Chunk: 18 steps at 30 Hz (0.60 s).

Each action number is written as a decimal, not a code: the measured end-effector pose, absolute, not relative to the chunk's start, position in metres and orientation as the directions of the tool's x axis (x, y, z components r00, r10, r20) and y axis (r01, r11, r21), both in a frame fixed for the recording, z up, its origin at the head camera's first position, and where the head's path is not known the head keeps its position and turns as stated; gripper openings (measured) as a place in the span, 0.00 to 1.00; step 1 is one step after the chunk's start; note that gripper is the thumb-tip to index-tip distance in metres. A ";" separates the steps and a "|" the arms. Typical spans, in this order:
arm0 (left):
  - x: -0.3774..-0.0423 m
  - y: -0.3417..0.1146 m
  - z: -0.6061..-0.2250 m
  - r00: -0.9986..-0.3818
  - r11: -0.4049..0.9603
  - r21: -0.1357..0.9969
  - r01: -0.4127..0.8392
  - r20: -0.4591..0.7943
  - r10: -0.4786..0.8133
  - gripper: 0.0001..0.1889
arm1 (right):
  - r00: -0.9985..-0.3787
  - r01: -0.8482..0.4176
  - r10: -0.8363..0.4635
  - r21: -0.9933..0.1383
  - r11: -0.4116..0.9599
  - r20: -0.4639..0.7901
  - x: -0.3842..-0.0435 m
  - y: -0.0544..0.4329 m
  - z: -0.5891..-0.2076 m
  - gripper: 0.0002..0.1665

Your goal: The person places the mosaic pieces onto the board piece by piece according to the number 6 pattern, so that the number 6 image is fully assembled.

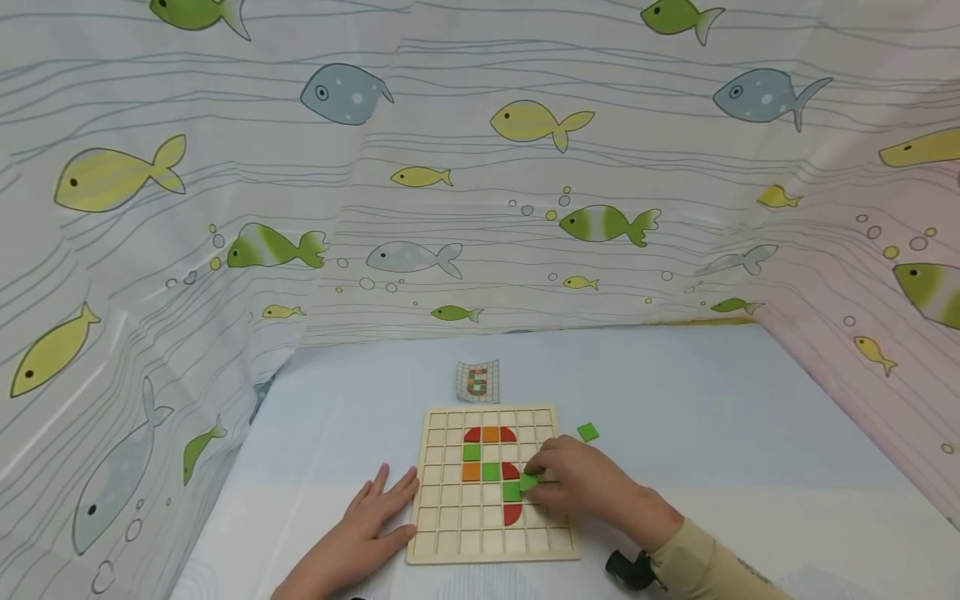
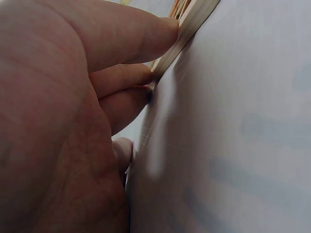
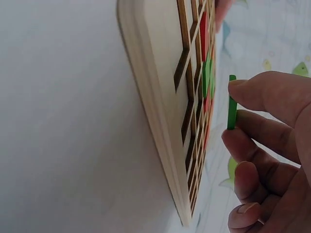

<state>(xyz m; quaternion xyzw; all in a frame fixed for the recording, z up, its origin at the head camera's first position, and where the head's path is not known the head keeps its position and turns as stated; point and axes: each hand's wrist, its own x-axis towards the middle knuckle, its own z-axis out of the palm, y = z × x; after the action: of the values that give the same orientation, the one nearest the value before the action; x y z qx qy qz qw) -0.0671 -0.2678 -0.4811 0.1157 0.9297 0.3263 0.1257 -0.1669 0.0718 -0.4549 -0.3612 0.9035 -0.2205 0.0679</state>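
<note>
A wooden grid board (image 1: 446, 533) lies on the table, with red quarter-round, orange square and green square tiles set in some of its cells. Against the board's left edge rest the fingertips of my left hand (image 1: 367, 525), fingers spread and fairly straight. My right hand (image 1: 588, 483) is over the board's right part and pinches a green square tile (image 3: 232, 102) between thumb and fingers. The right wrist view shows this tile raised above the grid. In the head view it hangs beside a green tile (image 1: 512, 492) that lies in the grid, below a red quarter-round tile (image 1: 510, 471).
Behind the board lies a small pattern card (image 1: 477, 382) with slightly curled edges. A loose green tile (image 1: 588, 432) sits right of the board. Near the right sleeve is a black object (image 1: 630, 571). Fish-printed curtains (image 1: 480, 208) enclose the table's back and sides.
</note>
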 end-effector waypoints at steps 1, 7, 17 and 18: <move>-0.067 -0.268 -0.481 -0.941 0.761 0.636 0.132 -0.160 0.297 0.35 | -0.726 -0.623 -0.687 -0.456 0.636 0.035 -0.166 0.070 -0.455 0.12; -0.067 -0.268 -0.481 -0.942 0.760 0.635 0.136 -0.154 0.297 0.35 | -0.692 -0.661 -0.719 -0.452 0.599 0.061 -0.161 0.060 -0.458 0.11; -0.067 -0.267 -0.481 -0.941 0.750 0.645 0.144 -0.145 0.305 0.36 | -0.641 -0.723 -0.760 -0.414 0.553 0.103 -0.156 0.050 -0.459 0.11; -0.067 -0.267 -0.481 -0.941 0.748 0.647 0.146 -0.142 0.307 0.36 | -0.639 -0.726 -0.762 -0.410 0.552 0.105 -0.155 0.049 -0.460 0.11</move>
<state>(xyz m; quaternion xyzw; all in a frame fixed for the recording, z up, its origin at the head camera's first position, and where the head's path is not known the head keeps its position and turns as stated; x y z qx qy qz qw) -0.0670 -0.2672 -0.4812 0.1222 0.9272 0.3330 0.1204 -0.1551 0.0490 -0.4597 -0.4226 0.8800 -0.2126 0.0423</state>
